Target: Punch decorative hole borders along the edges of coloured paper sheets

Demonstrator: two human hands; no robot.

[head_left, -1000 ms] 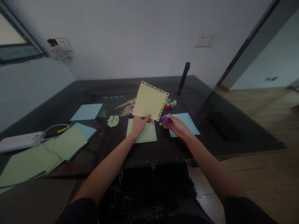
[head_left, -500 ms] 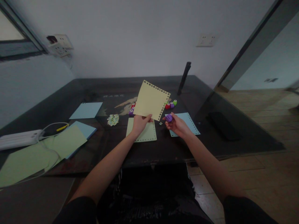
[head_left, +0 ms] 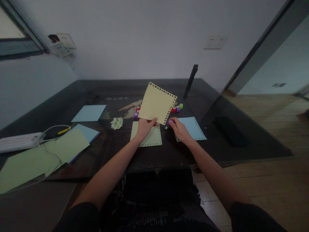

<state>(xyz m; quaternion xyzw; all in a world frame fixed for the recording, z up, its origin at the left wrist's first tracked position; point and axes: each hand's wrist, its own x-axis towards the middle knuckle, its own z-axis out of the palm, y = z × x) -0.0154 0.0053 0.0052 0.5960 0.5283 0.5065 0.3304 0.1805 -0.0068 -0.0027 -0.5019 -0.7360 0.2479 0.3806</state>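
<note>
A yellow sheet of paper (head_left: 156, 102), with punched shapes along its top and right edges, is held up tilted by my left hand (head_left: 145, 127), thumb on the near face. My right hand (head_left: 180, 129) is closed around a small purple craft punch (head_left: 170, 122), mostly hidden by the fingers, close to the sheet's lower right corner. Below my left hand lies a pale green punched sheet (head_left: 151, 140). A light blue punched sheet (head_left: 193, 129) lies partly under my right hand. Small paper cut-outs (head_left: 166, 128) rest between the two lower sheets.
Several coloured punches (head_left: 177, 109) stand behind the held sheet. A pile of cut-outs (head_left: 117, 123) lies left of it. Further left are a blue sheet (head_left: 89, 113), green sheets (head_left: 43, 154) and a white power strip (head_left: 20, 143) with cable. A black phone-like slab (head_left: 230, 131) lies right.
My right hand has turned over and its fingers now cover most of the purple punch, which has moved slightly left. The held sheet has barely shifted.
</note>
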